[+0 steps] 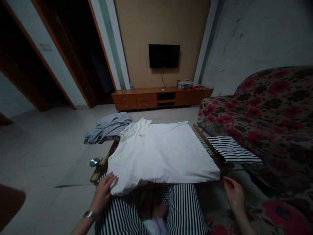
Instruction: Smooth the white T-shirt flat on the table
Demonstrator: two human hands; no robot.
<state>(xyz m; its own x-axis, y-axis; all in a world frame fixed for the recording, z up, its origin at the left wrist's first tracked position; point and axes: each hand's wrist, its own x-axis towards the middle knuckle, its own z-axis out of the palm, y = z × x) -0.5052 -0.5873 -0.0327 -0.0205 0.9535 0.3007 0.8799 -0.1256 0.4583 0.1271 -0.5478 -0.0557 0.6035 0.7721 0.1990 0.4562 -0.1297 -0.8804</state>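
Note:
A white T-shirt lies spread sideways over a low table, its neckline to the left and a small print on the chest. Its near edge hangs over the table toward my knees. My left hand, with a metal bracelet at the wrist, rests on the sleeve at the near left corner, fingers stretched out. Just off the near right corner of the hem is my right hand, its fingers loosely bent and apart from the cloth, with nothing visible in them.
Crumpled grey clothing lies at the table's far left. A folded striped garment sits on the right side, near a floral sofa. A round metal object is at the left edge. Beyond stands a wooden TV cabinet.

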